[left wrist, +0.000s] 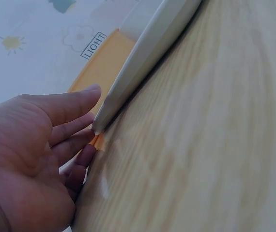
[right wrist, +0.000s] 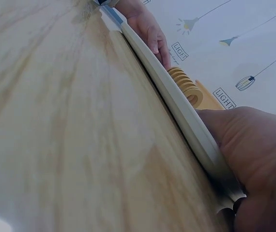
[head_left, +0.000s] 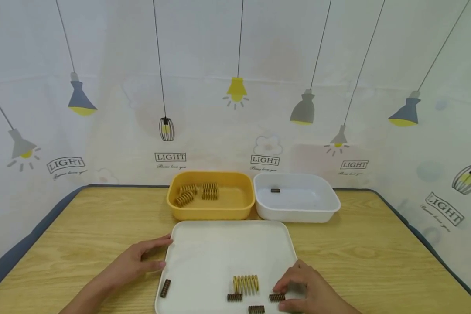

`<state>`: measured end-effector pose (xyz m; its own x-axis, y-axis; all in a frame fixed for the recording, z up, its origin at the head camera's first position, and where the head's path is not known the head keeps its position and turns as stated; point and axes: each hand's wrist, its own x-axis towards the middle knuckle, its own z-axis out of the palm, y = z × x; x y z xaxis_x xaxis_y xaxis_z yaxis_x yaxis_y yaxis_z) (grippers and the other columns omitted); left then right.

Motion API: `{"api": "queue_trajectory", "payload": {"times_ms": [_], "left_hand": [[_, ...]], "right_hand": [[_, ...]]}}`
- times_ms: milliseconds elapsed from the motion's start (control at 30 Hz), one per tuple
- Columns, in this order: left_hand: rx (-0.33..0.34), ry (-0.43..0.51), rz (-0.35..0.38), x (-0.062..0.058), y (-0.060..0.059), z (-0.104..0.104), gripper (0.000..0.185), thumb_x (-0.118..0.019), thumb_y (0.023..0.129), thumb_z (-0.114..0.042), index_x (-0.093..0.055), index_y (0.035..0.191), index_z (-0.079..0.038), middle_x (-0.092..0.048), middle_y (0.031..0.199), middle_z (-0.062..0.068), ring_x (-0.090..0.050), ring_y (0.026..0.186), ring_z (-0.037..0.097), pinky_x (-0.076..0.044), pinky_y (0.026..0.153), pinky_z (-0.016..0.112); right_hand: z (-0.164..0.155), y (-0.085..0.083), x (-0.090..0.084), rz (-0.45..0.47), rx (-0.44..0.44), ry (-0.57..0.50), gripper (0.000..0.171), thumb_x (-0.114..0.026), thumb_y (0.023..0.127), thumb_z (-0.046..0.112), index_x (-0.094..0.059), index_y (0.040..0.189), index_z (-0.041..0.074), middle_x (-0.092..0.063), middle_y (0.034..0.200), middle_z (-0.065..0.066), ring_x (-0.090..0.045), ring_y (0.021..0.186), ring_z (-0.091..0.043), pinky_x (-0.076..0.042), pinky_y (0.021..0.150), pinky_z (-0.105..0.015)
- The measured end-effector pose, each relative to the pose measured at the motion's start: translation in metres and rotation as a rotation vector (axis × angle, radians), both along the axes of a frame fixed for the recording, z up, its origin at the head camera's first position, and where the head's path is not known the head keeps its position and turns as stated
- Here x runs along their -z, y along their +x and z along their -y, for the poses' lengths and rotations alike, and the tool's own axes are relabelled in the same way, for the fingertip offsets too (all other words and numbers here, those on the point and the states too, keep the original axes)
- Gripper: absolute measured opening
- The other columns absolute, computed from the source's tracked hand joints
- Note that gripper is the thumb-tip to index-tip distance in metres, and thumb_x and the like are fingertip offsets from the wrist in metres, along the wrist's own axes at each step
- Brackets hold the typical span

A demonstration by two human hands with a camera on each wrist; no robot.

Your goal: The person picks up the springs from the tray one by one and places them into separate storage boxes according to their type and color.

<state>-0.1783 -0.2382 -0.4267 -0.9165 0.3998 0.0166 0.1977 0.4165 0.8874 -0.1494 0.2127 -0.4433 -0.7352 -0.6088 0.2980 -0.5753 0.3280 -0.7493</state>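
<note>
While the wrist views show mostly desk [head_left: 377,261] grain and the edge of the white tray [head_left: 227,244], only the head view gives the layout. Right hand [head_left: 308,290] is partly cut off at the frame bottom; its fingers curl onto a small dark spring [head_left: 277,297] near the tray's front right, but whether they actually pinch it I cannot tell. Spring is short, dark brown, lying on its side. Left hand [head_left: 141,261] rests against the tray's left rim, fingers relaxed and fairly straight, holding nothing. Also in the tray: a larger yellow spring [head_left: 246,284], dark springs at [head_left: 234,297] and [head_left: 256,309] (the latter clipped by the frame), one more at left [head_left: 165,288]. Yellow bin [head_left: 211,196] behind holds three yellowish-brown springs [head_left: 209,191]. White bin [head_left: 296,196] beside it holds one small dark piece [head_left: 275,190], too small to identify.
</note>
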Motion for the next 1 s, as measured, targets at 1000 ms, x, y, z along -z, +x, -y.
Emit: {"api": "queue_trajectory", "payload": {"times_ms": [1000], "left_hand": [[-0.014, -0.014, 0.023, 0.001, -0.001, 0.0, 0.052, -0.069, 0.087, -0.032, -0.056, 0.134, -0.015, -0.04, 0.148, 0.005, -0.022, 0.139, 0.032, -0.015, 0.108, 0.053]], "right_hand": [[-0.014, -0.017, -0.025, 0.046, -0.01, -0.068, 0.016, -0.071, 0.086, 0.01, -0.071, 0.1, 0.018, -0.065, 0.092, 0.001, -0.051, 0.076, -0.019, -0.043, 0.064, -0.03]]}}
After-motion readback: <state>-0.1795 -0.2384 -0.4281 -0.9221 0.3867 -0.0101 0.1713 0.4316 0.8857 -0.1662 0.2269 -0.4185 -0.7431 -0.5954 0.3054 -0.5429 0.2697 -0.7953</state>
